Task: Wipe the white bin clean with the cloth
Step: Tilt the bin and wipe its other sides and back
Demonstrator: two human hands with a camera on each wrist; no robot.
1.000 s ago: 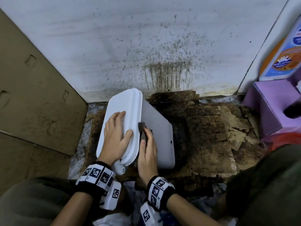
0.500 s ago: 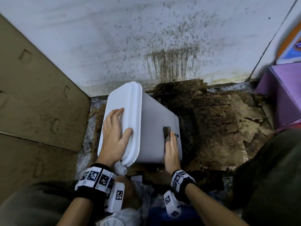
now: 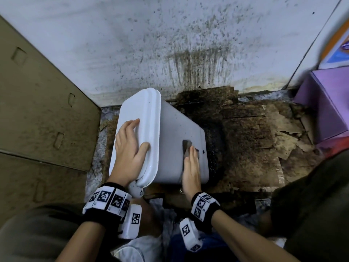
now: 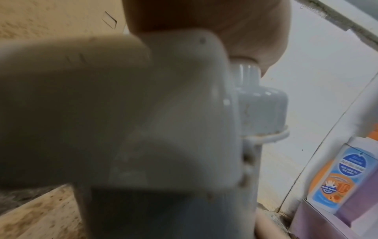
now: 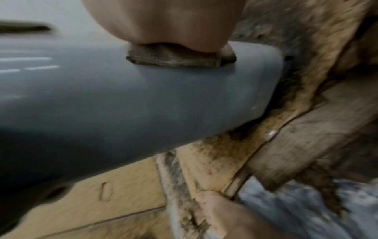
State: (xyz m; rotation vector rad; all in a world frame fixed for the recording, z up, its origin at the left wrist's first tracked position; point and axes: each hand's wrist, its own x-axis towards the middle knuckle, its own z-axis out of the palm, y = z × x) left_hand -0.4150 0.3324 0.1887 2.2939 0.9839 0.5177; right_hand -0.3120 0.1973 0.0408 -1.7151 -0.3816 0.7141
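Observation:
The white bin [image 3: 175, 125] lies tipped on its side, its lid [image 3: 139, 103] facing left. My left hand [image 3: 132, 142] rests on the lid with fingers spread and the thumb at the lid's rim. My right hand [image 3: 191, 163] lies flat on the bin's side wall near its bottom end and presses a small dark, dirty cloth [image 3: 187, 146] under straight fingers. In the right wrist view the folded cloth [image 5: 175, 58] sits squeezed between my hand [image 5: 163, 21] and the bin wall [image 5: 143, 105]. The left wrist view shows the lid's hinge corner [image 4: 261, 105], blurred and very close.
A stained white wall [image 3: 188, 44] stands behind the bin. Cardboard [image 3: 43, 114] leans at the left. Wet, soiled cardboard [image 3: 255, 133] covers the floor to the right. A purple box [image 3: 328, 103] and a soap package [image 4: 335, 174] stand at the far right.
My right hand has slid the cloth along the bin's side wall, from beside the lid to near the bottom end. The left hand has stayed on the lid.

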